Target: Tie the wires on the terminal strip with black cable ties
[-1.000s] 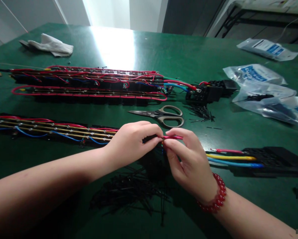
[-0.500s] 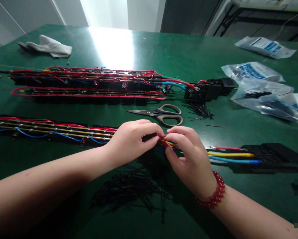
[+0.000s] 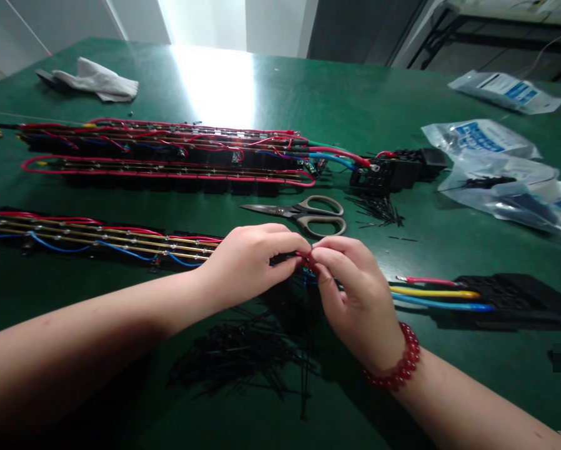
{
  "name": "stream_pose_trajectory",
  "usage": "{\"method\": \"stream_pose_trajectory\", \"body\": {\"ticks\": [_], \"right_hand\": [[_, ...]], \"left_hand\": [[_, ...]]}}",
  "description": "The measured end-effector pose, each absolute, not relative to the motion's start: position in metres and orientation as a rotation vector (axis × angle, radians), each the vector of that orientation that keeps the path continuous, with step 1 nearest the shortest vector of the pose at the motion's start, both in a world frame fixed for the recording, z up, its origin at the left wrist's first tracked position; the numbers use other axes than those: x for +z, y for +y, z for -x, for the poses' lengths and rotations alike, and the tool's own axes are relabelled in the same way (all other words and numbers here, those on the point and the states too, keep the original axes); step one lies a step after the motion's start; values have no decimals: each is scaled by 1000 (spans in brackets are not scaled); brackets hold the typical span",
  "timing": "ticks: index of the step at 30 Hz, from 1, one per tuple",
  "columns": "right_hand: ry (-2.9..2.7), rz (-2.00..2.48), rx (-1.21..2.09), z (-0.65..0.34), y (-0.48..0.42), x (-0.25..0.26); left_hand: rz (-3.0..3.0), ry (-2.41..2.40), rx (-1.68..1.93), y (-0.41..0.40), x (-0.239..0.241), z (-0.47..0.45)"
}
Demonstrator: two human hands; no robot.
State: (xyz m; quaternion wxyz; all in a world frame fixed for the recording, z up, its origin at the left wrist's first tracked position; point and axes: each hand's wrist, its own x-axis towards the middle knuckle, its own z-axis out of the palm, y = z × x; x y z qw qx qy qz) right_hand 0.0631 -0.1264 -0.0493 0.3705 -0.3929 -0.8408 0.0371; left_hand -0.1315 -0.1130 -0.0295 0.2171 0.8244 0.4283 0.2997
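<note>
Well in from the far edge of the bench and roughly parallel to it, the wired strip extends leftward from my nearer left hand, which pinches a red wire, while my right hand meets it, fingertips bunched, its hold hidden.

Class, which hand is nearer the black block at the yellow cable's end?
Right. The right hand is left of the black block, with the yellow cable visible between them; the left hand is farther left, beyond the right hand.
</note>
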Motion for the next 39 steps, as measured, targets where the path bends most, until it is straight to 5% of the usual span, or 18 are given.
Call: {"method": "stream_pose_trajectory", "body": {"ticks": [39], "right_hand": [[-2093,1076,223,-66,-125,-48]], "left_hand": [[-2203,1258,751,-110,-27,125]]}}
